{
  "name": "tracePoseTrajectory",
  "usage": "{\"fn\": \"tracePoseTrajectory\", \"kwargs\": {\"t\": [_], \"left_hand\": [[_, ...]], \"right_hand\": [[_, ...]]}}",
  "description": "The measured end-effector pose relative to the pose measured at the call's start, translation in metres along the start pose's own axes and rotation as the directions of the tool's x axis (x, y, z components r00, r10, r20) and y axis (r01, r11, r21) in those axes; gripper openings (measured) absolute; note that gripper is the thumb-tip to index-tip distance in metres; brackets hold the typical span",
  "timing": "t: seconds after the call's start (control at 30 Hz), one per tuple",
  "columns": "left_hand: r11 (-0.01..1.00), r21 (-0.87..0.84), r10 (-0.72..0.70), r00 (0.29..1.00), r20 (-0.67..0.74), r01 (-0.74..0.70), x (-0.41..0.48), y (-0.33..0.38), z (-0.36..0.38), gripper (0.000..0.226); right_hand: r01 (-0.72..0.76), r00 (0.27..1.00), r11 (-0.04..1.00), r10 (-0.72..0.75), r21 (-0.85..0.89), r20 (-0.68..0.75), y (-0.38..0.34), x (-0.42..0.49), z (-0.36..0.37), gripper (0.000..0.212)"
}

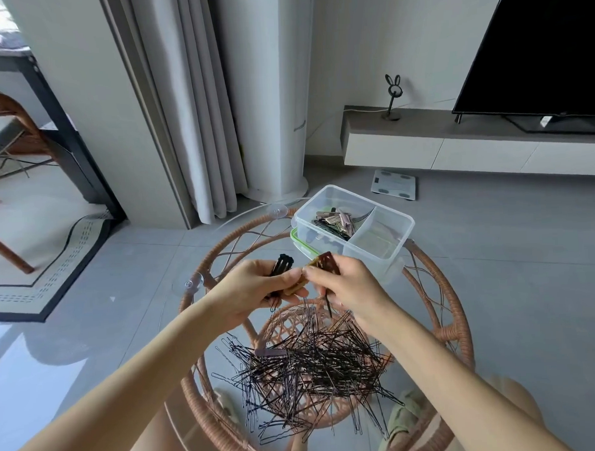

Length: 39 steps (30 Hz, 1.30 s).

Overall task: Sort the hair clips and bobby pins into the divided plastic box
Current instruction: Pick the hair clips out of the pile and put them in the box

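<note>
While above the pins (311, 366), clips (282, 269) between fingers (288, 279)

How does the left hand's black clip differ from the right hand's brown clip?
Shape: black clip is narrow with a scalloped top; brown clip is wider, squarer. Holder: black clip in left hand, brown clip in right hand. Both stick up from the fingers, outside the box.

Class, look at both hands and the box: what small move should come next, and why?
Probably carry the brown snap clip in the right hand to the clear divided plastic box and drop it in the left compartment, where other clips already lie; the left hand grips black clips.
</note>
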State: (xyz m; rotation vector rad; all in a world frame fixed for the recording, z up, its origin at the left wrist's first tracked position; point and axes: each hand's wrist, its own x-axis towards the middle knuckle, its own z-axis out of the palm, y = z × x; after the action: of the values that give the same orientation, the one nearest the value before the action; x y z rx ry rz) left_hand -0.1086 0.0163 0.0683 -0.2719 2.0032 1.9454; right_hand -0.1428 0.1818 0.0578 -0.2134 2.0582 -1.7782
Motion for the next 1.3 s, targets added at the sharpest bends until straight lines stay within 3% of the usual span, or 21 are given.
{"fn": "tracePoseTrajectory", "kwargs": {"t": [0.07, 0.2, 0.3, 0.43, 0.57, 0.73, 0.8, 0.93, 1.03, 1.13, 1.2, 1.3], "left_hand": [[1.0, -0.028, -0.005, 1.0, -0.028, 0.004, 0.002, -0.001, -0.002, 0.013], [0.999, -0.001, -0.044, 0.974, -0.222, 0.045, 0.012, -0.005, -0.008, 0.014], [0.974, 0.209, -0.042, 0.981, -0.192, 0.082, 0.019, -0.001, -0.009, 0.02], [0.875, 0.471, -0.041, 0.985, -0.167, 0.116, 0.028, 0.015, -0.002, 0.023], [0.93, 0.347, -0.046, 0.974, -0.221, 0.122, 0.057, 0.039, 0.002, 0.015], [0.984, 0.158, -0.048, 0.976, -0.213, 0.083, 0.107, 0.083, 0.016, 0.031], [0.987, 0.147, -0.033, 0.977, -0.209, 0.064, 0.124, 0.092, 0.024, 0.034], [0.948, 0.317, 0.057, 0.959, -0.277, 0.035, 0.135, 0.091, 0.026, 0.014], [0.84, 0.54, 0.055, 0.981, -0.184, 0.054, 0.104, 0.07, 0.017, 0.01], [0.56, 0.828, 0.081, 0.993, -0.089, 0.029, 0.059, 0.034, 0.001, 0.013], [0.414, 0.909, 0.003, 0.999, -0.041, 0.036, 0.026, 0.009, -0.006, 0.021], [0.348, 0.936, -0.116, 0.993, 0.0, 0.041, -0.009, -0.027, -0.008, 0.029]], "right_hand": [[-0.018, 0.999, 0.999, 0.02, 0.051, -0.049, -0.005, 0.0, -0.005, 0.018], [0.035, 0.964, 0.996, -0.012, 0.082, -0.265, -0.021, 0.016, -0.028, 0.019], [0.042, 0.914, 0.999, -0.035, 0.008, -0.405, -0.036, 0.047, -0.043, 0.02], [-0.066, 0.891, 0.992, 0.012, -0.103, -0.453, -0.052, 0.101, -0.05, 0.019], [-0.25, 0.908, 0.948, 0.158, -0.199, -0.388, -0.053, 0.14, -0.052, 0.009], [-0.333, 0.931, 0.943, 0.326, -0.018, -0.167, -0.055, 0.148, -0.055, 0.031], [-0.318, 0.928, 0.943, 0.289, -0.097, -0.237, -0.054, 0.147, -0.06, 0.036], [-0.143, 0.928, 0.938, 0.015, -0.317, -0.372, -0.049, 0.119, -0.062, 0.015], [0.03, 0.987, 0.885, -0.099, -0.465, -0.125, -0.034, 0.066, -0.046, 0.017], [0.141, 0.98, 0.748, -0.011, -0.649, 0.2, -0.002, 0.023, -0.021, 0.005], [0.215, 0.961, 0.66, -0.01, -0.72, 0.278, 0.022, 0.007, -0.001, 0.017], [0.36, 0.927, 0.46, -0.08, -0.811, 0.366, 0.045, -0.01, 0.032, 0.028]]}}
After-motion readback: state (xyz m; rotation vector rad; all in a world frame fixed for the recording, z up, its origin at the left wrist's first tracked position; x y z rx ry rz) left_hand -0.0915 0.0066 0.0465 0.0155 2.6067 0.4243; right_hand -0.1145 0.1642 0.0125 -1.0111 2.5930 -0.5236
